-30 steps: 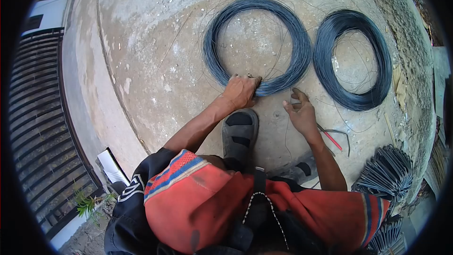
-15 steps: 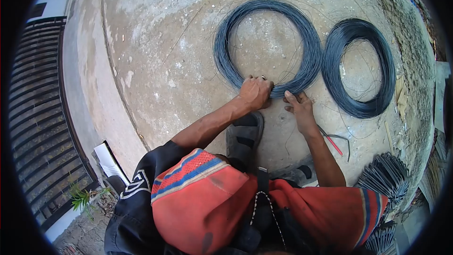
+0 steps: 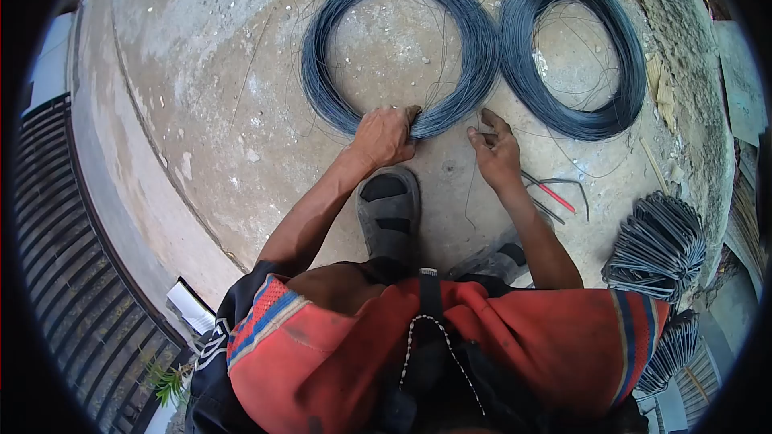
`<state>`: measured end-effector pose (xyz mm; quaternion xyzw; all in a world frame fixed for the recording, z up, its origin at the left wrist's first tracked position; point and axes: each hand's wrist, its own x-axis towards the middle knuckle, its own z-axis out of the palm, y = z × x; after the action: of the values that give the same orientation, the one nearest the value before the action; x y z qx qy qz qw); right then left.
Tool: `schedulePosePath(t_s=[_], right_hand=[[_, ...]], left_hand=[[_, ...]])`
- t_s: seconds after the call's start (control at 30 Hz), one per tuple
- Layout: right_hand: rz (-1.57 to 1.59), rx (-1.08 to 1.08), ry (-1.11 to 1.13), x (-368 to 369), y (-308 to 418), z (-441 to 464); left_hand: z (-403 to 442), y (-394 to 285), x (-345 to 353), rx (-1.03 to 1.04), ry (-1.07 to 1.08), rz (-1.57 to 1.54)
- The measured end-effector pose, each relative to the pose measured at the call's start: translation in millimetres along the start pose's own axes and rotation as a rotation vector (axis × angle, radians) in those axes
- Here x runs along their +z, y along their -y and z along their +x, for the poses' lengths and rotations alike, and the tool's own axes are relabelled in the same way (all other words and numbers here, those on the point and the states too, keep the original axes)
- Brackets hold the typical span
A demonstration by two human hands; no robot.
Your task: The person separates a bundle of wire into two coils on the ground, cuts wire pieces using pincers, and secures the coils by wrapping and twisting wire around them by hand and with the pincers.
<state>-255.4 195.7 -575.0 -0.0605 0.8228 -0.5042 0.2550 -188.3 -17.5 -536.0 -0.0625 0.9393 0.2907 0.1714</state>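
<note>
A large coil of thin dark wire (image 3: 322, 72) lies on the concrete in front of me. My left hand (image 3: 384, 135) is closed around the near side of its ring, with the fingertips hidden under the strands. Just right of that grip, my right hand (image 3: 497, 151) hovers off the coil, thumb and fingers parted and slightly curled. A fine strand passes close to its fingertips; whether it touches them is too small to tell. A second wire coil (image 3: 519, 56) lies against the first one's right side.
A red-handled tool with bent dark rods (image 3: 555, 194) lies right of my right forearm. Bundles of bent metal bars (image 3: 655, 245) are stacked at the lower right. My sandalled foot (image 3: 388, 213) is close below the coil. A black barred gate (image 3: 72, 257) stands at left.
The view has shifted, so the coils appear higher and further left. My right hand has come away from the coil's near edge; my left hand keeps its grip.
</note>
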Motion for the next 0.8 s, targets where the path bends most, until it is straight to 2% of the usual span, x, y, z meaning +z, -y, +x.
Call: schedulePosePath(t_s=[0.13, 0.23, 0.27, 0.33, 0.43, 0.53, 0.57, 0.6, 0.67, 0.73, 0.8], right_hand=[[-0.049, 0.054, 0.058, 4.5, 10.7, 3.1], [0.34, 0.12, 0.178, 2.8, 1.9, 7.8], [0.361, 0.095, 0.147, 0.6, 3.1, 7.8], [0.4, 0.048, 0.09, -7.8, 16.1, 5.2], [0.343, 0.116, 0.052, -35.1, 29.2, 12.8], [0.048, -0.011, 0.084, -61.9, 52.9, 14.4], [-0.006, 0.035, 0.166, -68.0, 50.4, 14.7], [-0.084, -0.019, 0.191, -69.6, 45.6, 12.5], [-0.245, -0.13, 0.24, -67.5, 31.2, 4.5], [-0.288, -0.069, 0.343, -68.2, 18.1, -6.6], [-0.268, -0.009, 0.401, -70.0, 14.1, -23.3]], left_hand=[[7.7, -8.5, -19.0, 0.005, 0.037, -0.091], [9.5, -22.7, -42.5, -0.065, 0.11, -0.198], [10.6, -27.1, -52.2, -0.106, 0.147, -0.235], [8.0, -30.6, -61.9, -0.107, 0.091, -0.289], [1.8, -34.3, -78.8, -0.09, 0.083, -0.254], [-2.7, -33.0, -89.2, -0.124, 0.058, -0.164], [-4.8, -31.4, -90.3, -0.131, 0.025, -0.142], [-7.2, -29.9, -91.7, -0.141, -0.009, -0.123], [-8.2, -28.7, -98.9, -0.129, 0.065, -0.225], [-5.6, -23.2, -99.6, -0.131, 0.133, -0.324], [-3.9, -22.7, -101.1, -0.106, 0.104, -0.471]])
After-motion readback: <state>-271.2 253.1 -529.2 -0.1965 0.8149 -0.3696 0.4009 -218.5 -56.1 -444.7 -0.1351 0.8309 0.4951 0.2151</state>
